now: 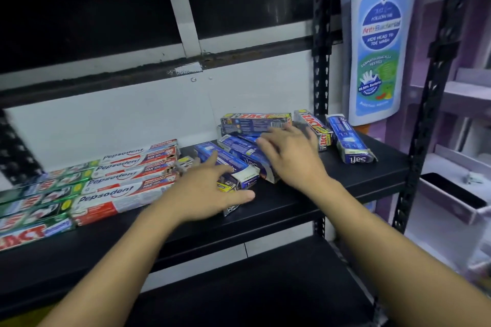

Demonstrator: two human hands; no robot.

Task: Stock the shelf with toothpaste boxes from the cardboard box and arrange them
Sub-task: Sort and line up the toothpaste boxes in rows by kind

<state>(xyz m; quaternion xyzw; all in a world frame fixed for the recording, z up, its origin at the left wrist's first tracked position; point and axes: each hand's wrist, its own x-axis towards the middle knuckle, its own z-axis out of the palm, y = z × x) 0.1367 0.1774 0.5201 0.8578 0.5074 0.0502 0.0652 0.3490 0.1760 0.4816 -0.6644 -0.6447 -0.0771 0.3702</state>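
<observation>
Both forearms reach in from six o'clock over the front edge of the black shelf point(318, 188). The left hand point(210, 191) lies with its fingers spread and only lightly bent on the near end of a blue box point(225, 164). Its thumb points toward three o'clock along the shelf, and it has no closed grip. A dark carton end with yellow print shows by its fingers, too blurred to read.

At two o'clock from it the right hand point(289, 156) is flat and splayed over a second blue box point(244, 150). The fingers are blurred, so I cannot tell whether they touch it. The two blue cartons lie just beside each other, slanting toward eleven o'clock.

At nine o'clock of the left hand the Pepsodent boxes point(125, 188) lie flat side by side, white with red ends. They read "Pepsodent", and "10X" is legible. Further toward eight o'clock are the green Zact boxes point(34, 207), one with "ZACT" in big letters on red.

Past the right fingertips, at twelve o'clock, a dark Zact box point(255, 122) with red lettering and yellow edging lies crosswise on other cartons. At three o'clock of it a second dark Zact box point(313, 127) lies end-on. Further right, apart, is a blue Safi box point(350, 141), its end flap reading "Safi" upside down.

Farthest, at two o'clock, stands a white bottle point(380, 48) labelled "Follow Me", "Anti-Bacterial", "Kids head to toe wash" and "Dermatologically tested".
</observation>
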